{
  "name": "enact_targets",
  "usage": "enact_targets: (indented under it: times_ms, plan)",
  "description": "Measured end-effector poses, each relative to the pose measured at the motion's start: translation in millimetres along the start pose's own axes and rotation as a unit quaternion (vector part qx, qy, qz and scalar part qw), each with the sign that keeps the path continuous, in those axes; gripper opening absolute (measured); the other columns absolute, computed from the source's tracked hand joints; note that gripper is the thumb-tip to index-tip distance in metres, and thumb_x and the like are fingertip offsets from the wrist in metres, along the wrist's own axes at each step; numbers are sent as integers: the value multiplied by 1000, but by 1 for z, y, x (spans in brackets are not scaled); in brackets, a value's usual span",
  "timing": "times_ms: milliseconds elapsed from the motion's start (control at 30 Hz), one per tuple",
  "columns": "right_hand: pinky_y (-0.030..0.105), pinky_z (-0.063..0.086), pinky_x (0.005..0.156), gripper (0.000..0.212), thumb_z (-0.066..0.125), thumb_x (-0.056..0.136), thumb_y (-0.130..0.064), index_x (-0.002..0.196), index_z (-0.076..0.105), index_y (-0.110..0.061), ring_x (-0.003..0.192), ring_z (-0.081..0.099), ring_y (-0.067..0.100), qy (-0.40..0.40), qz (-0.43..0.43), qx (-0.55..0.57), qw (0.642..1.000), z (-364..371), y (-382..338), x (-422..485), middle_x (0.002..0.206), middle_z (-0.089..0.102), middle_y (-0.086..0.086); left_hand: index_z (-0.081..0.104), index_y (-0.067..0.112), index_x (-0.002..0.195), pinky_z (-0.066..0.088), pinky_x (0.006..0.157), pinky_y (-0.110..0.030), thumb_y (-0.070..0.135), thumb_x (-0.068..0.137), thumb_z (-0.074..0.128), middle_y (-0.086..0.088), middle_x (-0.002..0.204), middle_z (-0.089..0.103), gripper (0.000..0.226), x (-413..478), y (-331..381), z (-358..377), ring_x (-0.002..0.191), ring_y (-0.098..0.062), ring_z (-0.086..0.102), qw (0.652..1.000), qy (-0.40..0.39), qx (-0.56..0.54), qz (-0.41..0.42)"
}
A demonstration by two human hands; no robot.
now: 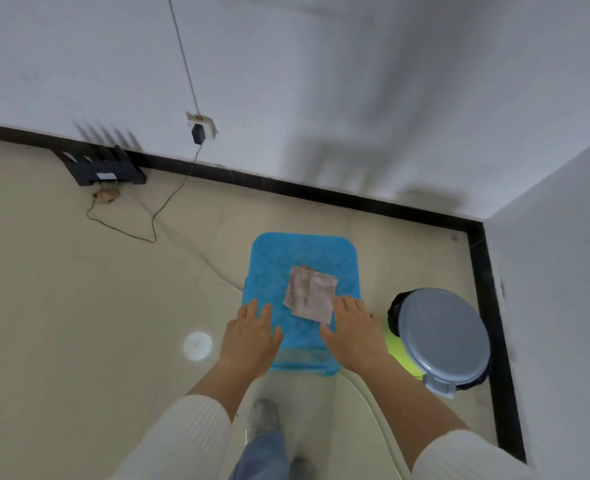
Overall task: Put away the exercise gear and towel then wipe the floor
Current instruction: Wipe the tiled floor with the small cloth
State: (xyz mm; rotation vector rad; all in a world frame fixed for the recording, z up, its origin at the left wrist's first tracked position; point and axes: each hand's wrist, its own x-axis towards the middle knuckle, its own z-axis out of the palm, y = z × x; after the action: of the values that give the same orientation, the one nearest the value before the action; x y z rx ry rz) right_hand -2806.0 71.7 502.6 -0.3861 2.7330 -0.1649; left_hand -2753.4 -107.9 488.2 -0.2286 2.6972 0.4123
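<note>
Hands are stretched out over a blue stool (300,251), both palm-down with fingers straight and slightly spread, holding nothing. The left hand (252,330) is over the stool's near left corner; whether it touches the seat cannot be told. The right hand (352,327) is at the stool's near right side, its fingertips at the right edge of a folded cloth (309,294); contact is not clear. The cloth, pale and stained, lies flat on the seat, right of its centre. White sleeves (189,434) cover both forearms.

Just right of the stool stands a bin (442,337) with a grey lid, a bit of yellow-green showing between the two. The stool stands on a beige floor (61,306). A shoe (264,420) is planted on it nearer the person than the stool. Well to the stool's far left, a black router (103,164) sits against the wall, and a thin cable (169,202) runs from it up to a wall socket (200,128).
</note>
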Motion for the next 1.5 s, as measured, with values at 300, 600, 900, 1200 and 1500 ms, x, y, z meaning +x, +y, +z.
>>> enact_targets:
  times_ms: [300,600,900,1200,1500]
  plan:
    - [40,43,97,68,71,65,-31,127,54,-7,124,51,28,-47,-50,-60,996,90,-3,87,132,55,11,57,2,130,47,96,-43,42,84,32,-26,138,49,66,75,-35,93,124,-38,52,995,-63,72,26]
    - [25,48,43,35,84,35,-3,67,71,-6,53,66,24,-15,-85,-153,984,88,-4,110,66,69,13,28,5,148,33,111,-43,42,90,57,-24,154,14,75,78,-37,96,141,-38,28,997,-54,32,39]
    - [31,27,52,26,47,91,-20,67,37,-16,60,42,19,-18,21,189,982,35,-19,70,61,45,-3,6,13,153,2,120,-34,36,103,26,-14,160,-10,59,21,-31,51,148,-26,-6,996,-81,-24,-23]
    - [32,33,53,43,51,84,-46,60,38,-13,57,44,19,-82,-70,256,960,-41,-107,-63,55,42,-2,17,15,151,13,117,-34,33,102,31,-10,161,-6,54,-162,-32,-13,148,-24,-1,972,50,-132,-185]
    - [25,25,46,26,42,63,-38,54,33,-15,50,34,17,-156,-330,163,917,-60,-242,-254,49,35,-3,23,15,149,18,116,-40,34,101,32,-12,160,0,52,-416,-66,-4,148,-28,0,879,175,-206,-393]
